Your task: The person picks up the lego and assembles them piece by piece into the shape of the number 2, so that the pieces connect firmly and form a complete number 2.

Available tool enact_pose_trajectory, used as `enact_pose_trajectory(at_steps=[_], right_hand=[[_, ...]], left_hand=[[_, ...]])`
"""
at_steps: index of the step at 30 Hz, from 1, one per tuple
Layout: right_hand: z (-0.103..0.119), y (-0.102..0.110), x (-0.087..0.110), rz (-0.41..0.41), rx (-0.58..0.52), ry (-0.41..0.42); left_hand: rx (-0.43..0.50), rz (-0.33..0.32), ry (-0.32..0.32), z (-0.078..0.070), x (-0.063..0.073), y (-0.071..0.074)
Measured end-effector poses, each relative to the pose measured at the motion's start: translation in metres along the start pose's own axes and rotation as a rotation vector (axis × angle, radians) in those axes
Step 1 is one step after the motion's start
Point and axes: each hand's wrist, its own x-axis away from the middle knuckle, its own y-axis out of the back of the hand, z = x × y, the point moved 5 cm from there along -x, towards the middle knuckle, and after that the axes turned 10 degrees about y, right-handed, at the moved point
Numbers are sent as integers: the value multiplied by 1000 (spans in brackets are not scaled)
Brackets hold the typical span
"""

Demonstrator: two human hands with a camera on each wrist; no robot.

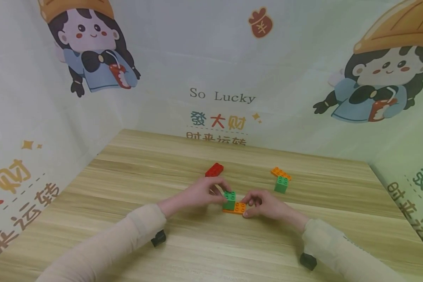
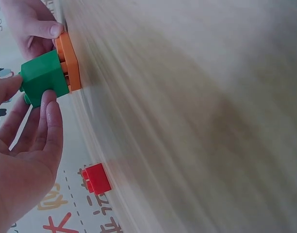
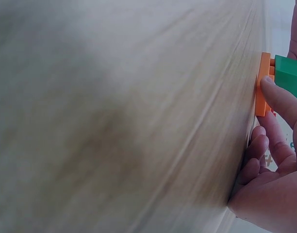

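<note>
My left hand point(image 1: 205, 192) holds a green toy building brick point(image 1: 229, 201) between thumb and fingers. This brick sits over the left end of a flat orange building brick point(image 1: 240, 208) lying on the table. In the left wrist view, some orange studs show between the green brick point(image 2: 44, 75) and the orange one point(image 2: 72, 63). My right hand point(image 1: 266, 204) pinches the orange brick's right end, with the thumb point(image 3: 269, 83) against its near side. Several studs on that end are uncovered.
A red brick point(image 1: 215, 169) lies behind my left hand. Farther right, a second green brick point(image 1: 281, 185) stands in front of another flat orange brick point(image 1: 277, 171). The wooden table point(image 1: 183, 250) ends at a printed cloth backdrop point(image 1: 155, 98) at the back and sides.
</note>
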Motion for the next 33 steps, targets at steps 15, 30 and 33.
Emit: enact_pose_trajectory(at_steps=[15, 30, 33], right_hand=[[1, 0, 0, 3, -11, 9], [0, 0, -1, -1, 7, -11], [0, -1, -1, 0, 8, -11]], left_hand=[[4, 11, 36, 1, 0, 1], [-11, 24, 45, -3, 0, 3], [-4, 34, 50, -3, 0, 3]])
